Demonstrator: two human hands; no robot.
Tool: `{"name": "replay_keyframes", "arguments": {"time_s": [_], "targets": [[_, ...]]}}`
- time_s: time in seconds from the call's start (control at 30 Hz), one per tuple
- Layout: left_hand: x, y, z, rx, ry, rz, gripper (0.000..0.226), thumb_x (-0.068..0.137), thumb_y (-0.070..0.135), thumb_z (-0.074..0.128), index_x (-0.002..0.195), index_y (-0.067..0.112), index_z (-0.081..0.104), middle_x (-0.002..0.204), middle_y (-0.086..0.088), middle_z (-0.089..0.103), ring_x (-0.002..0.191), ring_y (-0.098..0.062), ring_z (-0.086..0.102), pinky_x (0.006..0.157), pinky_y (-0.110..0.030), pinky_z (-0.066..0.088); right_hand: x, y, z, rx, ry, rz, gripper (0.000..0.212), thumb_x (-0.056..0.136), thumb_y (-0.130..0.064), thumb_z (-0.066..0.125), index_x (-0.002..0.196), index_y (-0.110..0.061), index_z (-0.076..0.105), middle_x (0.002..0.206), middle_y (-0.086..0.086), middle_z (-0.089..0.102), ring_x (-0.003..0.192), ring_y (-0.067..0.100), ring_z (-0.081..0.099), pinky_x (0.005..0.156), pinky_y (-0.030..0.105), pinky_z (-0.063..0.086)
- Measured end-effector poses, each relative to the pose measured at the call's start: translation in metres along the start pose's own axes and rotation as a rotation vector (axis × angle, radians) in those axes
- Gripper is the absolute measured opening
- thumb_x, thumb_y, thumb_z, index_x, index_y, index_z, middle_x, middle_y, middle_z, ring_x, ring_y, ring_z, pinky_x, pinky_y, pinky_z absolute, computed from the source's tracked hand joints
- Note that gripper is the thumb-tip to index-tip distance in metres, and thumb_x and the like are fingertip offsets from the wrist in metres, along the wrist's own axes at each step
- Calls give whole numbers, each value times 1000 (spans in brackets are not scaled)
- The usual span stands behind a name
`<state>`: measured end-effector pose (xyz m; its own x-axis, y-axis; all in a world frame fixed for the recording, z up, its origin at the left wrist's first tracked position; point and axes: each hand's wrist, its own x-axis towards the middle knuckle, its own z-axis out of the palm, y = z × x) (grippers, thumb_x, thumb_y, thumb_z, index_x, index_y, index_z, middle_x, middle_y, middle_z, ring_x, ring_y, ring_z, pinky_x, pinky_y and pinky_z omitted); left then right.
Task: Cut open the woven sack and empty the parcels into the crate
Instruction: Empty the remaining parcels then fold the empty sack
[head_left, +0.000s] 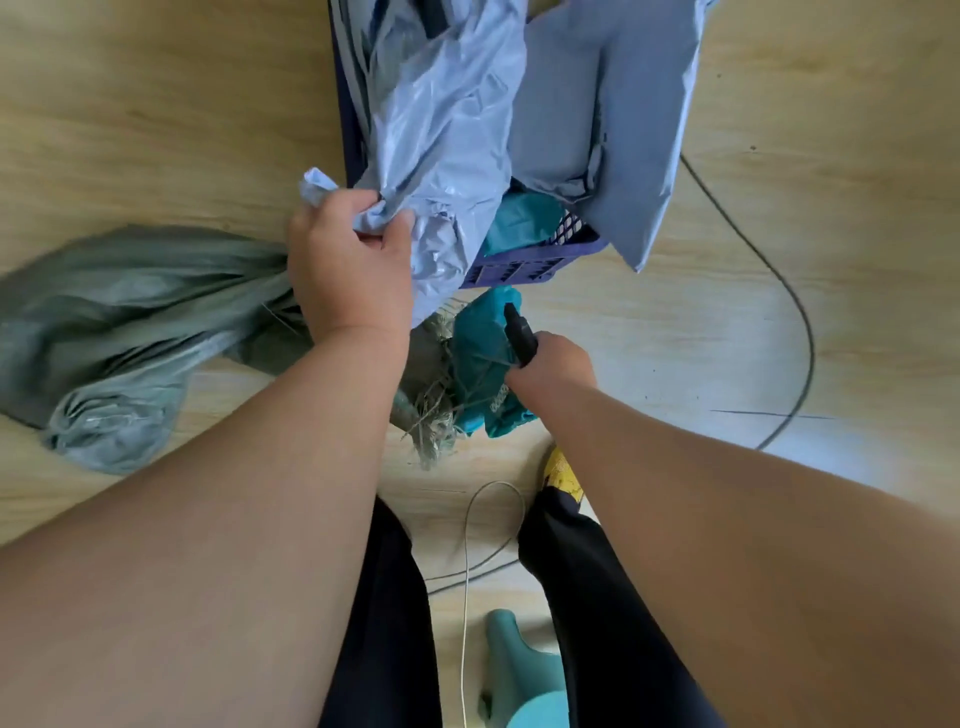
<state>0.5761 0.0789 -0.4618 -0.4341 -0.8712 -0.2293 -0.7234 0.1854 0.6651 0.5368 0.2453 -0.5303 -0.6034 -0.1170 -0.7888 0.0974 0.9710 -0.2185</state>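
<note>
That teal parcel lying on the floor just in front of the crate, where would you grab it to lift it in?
Probably by its crumpled upper end, nearest the purple crate. The teal parcel is soft and bunched there, so fingers can close round a fold. Come from above and the right: frayed strands of the woven sack tangle its left edge, and the right hand, holding a black cutter, is already there.

At frame centre the left grip (349, 260) bunches a corner of a pale blue parcel (441, 135) lying over the purple crate (530, 265). Lower right of it, the right grip (553, 364) holds a black cutter (521, 332) against a teal parcel (485, 358). The grey-green woven sack (130, 322) sprawls on the floor at left.
</note>
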Motion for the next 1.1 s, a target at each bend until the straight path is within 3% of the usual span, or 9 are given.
{"name": "replay_keyframes", "arguments": {"time_s": [0.13, 0.33, 0.47, 0.6, 0.73, 0.83, 0.93, 1.03, 1.1], "targets": [[-7, 33, -34, -93, 19, -114, 32, 81, 37, 68, 110, 23, 67, 111, -10, 64, 92, -23, 65, 84, -27, 50, -38, -9, -45, 52, 22, -48, 15, 76, -19, 63, 86, -21, 53, 67, -3, 51, 56, 11, 46, 44, 22, 31], [-24, 80, -67, -78, 73, -153, 33, 84, 34, 66, 115, 23, 67, 117, -6, 61, 81, -10, 60, 78, -18, 42, -76, -28, -115, 103, 178, -110, 10, 80, -19, 58, 89, -18, 55, 68, -1, 51, 56, 13, 46, 45, 23, 32], [-31, 118, -78, -109, 106, -156, 32, 85, 34, 65, 115, 23, 67, 113, -7, 63, 83, -13, 61, 84, -26, 49, -100, -42, -158, 173, 294, -143, 25, 83, -16, 55, 107, -18, 63, 105, 9, 57, 71, 21, 54, 59, 29, 45], [-26, 157, -77, -137, 81, -148, 33, 85, 37, 64, 117, 26, 67, 115, -7, 63, 95, -20, 65, 86, -37, 53, -111, -55, -194, 226, 405, -215, 21, 86, -13, 55, 106, -17, 61, 124, 1, 46, 63, 13, 50, 59, 29, 45], [3, 188, -61, -178, 3, -109, 35, 88, 33, 60, 121, 26, 64, 117, -4, 64, 89, -11, 65, 81, -29, 52, -100, -69, -210, 269, 458, -190, 16, 89, -16, 54, 105, -14, 59, 120, 3, 47, 70, 19, 51, 60, 29, 42], [34, 201, -39, -198, -94, -111, 40, 90, 25, 57, 130, 25, 58, 119, -5, 62, 94, -15, 66, 86, -36, 55, -82, -82, -212, 384, 472, -133, 10, 88, -17, 54, 97, -13, 56, 113, 2, 49, 73, 21, 54, 63, 30, 43], [70, 212, -13, -443, -249, -238, 50, 91, 7, 54, 139, 17, 48, 109, -4, 65, 94, -21, 67, 89, -36, 55, -61, -96, -214, 450, 531, -106, 4, 88, -18, 55, 90, -16, 53, 104, -3, 48, 69, 16, 51, 59, 25, 37], [105, 221, 3, -534, -371, -322, 40, 88, 0, 57, 126, 13, 59, 88, 2, 63, 90, -19, 64, 93, -34, 53, -45, -108, -214, 470, 596, -87, 9, 87, -18, 56, 81, -19, 49, 96, -6, 46, 61, 4, 46, 49, 18, 30], [124, 223, 11, -494, -479, -339, 34, 87, 6, 61, 120, 11, 59, 94, -2, 64, 94, -21, 63, 98, -39, 50, -35, -116, -215, 468, 617, -74, 10, 86, -17, 56, 80, -19, 49, 97, -6, 47, 61, 1, 43, 48, 16, 27]]}}
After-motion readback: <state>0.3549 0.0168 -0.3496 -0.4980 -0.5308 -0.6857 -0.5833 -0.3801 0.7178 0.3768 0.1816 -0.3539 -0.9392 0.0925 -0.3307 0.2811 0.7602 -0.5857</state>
